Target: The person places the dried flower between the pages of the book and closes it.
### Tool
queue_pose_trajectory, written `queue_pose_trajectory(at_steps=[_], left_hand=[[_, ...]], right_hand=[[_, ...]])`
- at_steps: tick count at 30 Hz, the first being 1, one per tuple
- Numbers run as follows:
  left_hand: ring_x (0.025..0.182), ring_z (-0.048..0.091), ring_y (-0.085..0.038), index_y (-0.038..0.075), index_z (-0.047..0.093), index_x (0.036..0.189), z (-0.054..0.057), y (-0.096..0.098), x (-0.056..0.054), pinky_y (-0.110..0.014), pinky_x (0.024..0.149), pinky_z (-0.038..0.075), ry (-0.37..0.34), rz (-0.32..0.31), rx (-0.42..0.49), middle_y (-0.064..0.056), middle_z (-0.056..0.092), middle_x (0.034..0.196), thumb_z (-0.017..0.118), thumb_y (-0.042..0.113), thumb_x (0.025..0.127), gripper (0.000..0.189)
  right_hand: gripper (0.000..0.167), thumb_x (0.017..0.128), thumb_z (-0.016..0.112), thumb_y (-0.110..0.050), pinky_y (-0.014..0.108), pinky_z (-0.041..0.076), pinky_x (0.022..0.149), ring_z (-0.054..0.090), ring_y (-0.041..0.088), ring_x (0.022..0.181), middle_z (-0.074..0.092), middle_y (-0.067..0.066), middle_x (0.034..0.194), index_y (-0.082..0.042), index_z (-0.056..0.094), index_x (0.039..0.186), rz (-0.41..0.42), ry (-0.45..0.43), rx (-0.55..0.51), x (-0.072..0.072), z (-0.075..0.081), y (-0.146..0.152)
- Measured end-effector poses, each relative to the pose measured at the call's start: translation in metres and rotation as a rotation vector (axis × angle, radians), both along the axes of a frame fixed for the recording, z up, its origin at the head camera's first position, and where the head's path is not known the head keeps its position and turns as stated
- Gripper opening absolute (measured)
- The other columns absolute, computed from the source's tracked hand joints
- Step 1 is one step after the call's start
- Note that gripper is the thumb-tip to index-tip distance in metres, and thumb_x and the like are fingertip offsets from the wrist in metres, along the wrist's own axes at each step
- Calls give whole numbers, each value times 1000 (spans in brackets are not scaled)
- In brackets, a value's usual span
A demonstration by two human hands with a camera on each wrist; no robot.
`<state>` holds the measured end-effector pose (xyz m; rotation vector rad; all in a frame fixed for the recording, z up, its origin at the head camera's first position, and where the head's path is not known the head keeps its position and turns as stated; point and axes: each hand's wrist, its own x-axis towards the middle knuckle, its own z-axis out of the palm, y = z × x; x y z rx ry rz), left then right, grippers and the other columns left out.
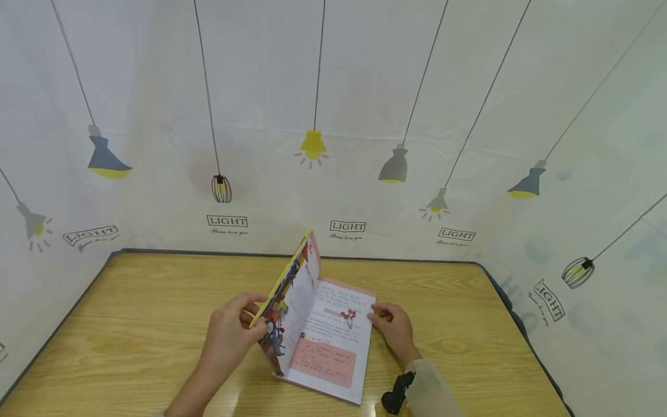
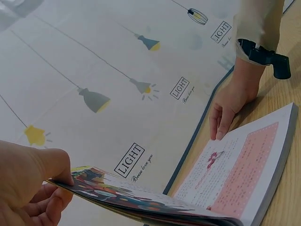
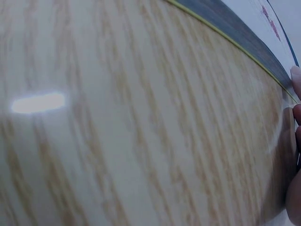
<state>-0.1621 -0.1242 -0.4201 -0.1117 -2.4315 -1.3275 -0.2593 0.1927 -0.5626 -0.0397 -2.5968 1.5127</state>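
Observation:
A paperback book (image 1: pixel 333 341) lies on the table with its left part raised nearly upright. Its right page carries printed text, a small red drawing and a pink text box, also visible on the book (image 2: pixel 235 169) in the left wrist view. My left hand (image 1: pixel 231 330) pinches the outer edge of the raised cover and pages, thumb on the colourful picture side and fingers behind. At the book's right edge, my right hand (image 1: pixel 396 330) grips the margin, thumb on top. In the right wrist view only fingertips of the right hand (image 3: pixel 296 113) show, beside the book's edge.
The wood-grain table (image 1: pixel 156 324) has a dark edging. Behind it hangs a pale wall covering (image 1: pixel 271 191) printed with lamps and "LIGHT" labels. A black device (image 1: pixel 398 394) is strapped at the right sleeve. A bright reflection shows on the tabletop in the right wrist view.

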Motion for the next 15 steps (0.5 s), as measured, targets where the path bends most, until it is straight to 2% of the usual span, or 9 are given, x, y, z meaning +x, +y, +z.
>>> queue_pose_trajectory(at_steps=[5,15], left_hand=[[57,51,-7,5,67,94,-2,10,1,-22,52,46,37,-30,-6,2,58,70,65,-10,62,36],[57,50,-5,5,66,93,-1,30,3,-21,52,46,62,-110,-28,1,56,71,63,-13,61,37]], right_hand=[[21,79,73,-21,30,41,71,50,16,79,57,3,88,-10,70,97,-5,-9,10,0,0,0],[22,79,73,-21,30,41,71,50,16,79,57,4,88,-10,70,98,0,-10,3,-2,-2,1]])
